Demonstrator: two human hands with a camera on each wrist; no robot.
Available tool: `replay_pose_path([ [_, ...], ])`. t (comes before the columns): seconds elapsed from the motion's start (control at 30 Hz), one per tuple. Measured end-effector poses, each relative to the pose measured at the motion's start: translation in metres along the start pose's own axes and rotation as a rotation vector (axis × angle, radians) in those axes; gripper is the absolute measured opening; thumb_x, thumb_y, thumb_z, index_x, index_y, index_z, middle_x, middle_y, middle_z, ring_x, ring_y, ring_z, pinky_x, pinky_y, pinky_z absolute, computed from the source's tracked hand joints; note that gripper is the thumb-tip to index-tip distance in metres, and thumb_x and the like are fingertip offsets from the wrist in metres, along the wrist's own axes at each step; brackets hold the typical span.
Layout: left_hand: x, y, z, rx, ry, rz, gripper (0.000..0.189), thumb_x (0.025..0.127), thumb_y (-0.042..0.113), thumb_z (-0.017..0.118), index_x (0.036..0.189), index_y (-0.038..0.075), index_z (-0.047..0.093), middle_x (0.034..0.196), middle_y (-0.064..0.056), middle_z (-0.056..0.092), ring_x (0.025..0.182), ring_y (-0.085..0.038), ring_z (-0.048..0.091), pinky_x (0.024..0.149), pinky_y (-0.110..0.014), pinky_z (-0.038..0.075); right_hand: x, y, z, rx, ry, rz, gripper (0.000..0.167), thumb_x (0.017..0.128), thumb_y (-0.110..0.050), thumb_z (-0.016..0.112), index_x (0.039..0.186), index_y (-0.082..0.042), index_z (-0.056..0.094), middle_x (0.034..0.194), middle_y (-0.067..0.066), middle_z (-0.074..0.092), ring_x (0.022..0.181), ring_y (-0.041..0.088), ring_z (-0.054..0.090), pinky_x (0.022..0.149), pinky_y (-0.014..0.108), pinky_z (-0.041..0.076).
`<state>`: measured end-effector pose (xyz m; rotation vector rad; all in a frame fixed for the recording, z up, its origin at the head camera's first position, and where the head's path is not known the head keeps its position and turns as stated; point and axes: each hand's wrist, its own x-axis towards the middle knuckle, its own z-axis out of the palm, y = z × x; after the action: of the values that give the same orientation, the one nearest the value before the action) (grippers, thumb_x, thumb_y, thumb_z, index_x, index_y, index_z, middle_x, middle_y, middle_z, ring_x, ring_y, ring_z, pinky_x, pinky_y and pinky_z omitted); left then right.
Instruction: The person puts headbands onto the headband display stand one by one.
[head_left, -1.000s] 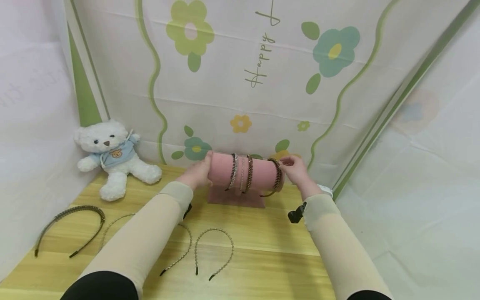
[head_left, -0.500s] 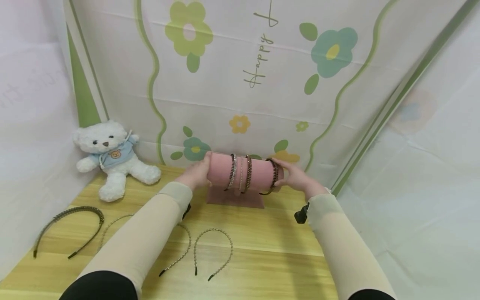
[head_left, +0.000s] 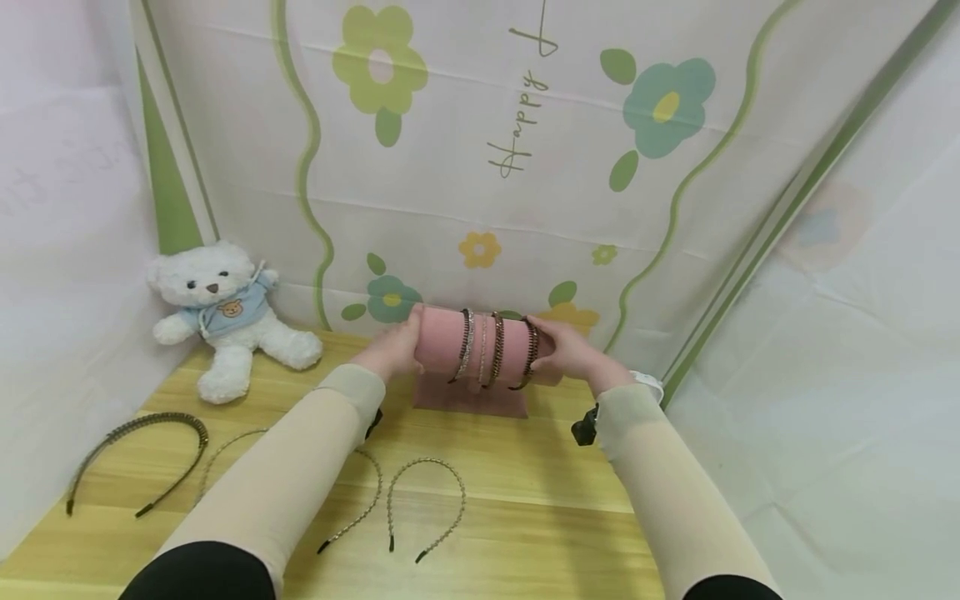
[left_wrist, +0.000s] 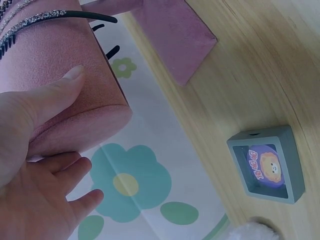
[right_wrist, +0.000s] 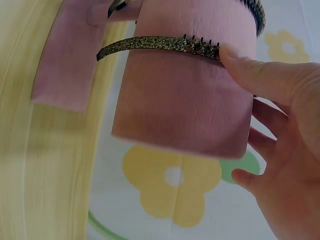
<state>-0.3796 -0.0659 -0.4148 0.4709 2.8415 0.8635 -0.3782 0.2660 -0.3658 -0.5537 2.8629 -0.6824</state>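
A pink velvet headband stand (head_left: 442, 337), a horizontal roll on a flat base, stands at the back of the table with several headbands over it. My left hand (head_left: 392, 346) holds its left end; in the left wrist view the thumb (left_wrist: 70, 80) lies along the roll and the other fingers are around the end. My right hand (head_left: 573, 348) grips the rightmost headband (right_wrist: 150, 43), dark and beaded with a glittery end. Its thumb presses the band's edge, while the fingers reach behind the roll and are partly hidden. A silver glittery headband (left_wrist: 37, 20) sits nearer the left hand.
On the wooden table (head_left: 525, 525) lie a dark braided headband (head_left: 176, 417), a thin headband (head_left: 367, 508) partly under the left sleeve, and a small beaded headband (head_left: 427, 461). A white teddy bear (head_left: 243, 321) sits back left. The left wrist view shows a small grey-green frame (left_wrist: 296, 165).
My right hand has shifted from pinching the headband near the roll's right end to gripping it around the roll, sliding it leftward. My left hand has stayed on the left end.
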Motion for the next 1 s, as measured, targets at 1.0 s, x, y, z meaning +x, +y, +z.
replay_pose_path([
  [1.0,0.001,-0.003,0.001,0.017,0.004,0.006,0.12,0.081,0.01,0.082,0.157,0.007,-0.011,0.149,-0.023,0.041,0.116,-0.038,0.056,0.105,-0.049,0.041,0.002,-0.023,0.007,-0.021,-0.016,0.071,0.099,0.083,-0.03,0.081,0.159,-0.037,0.017,0.159,0.008,0.029,0.143,0.039,0.024,0.114,0.058,0.02],
])
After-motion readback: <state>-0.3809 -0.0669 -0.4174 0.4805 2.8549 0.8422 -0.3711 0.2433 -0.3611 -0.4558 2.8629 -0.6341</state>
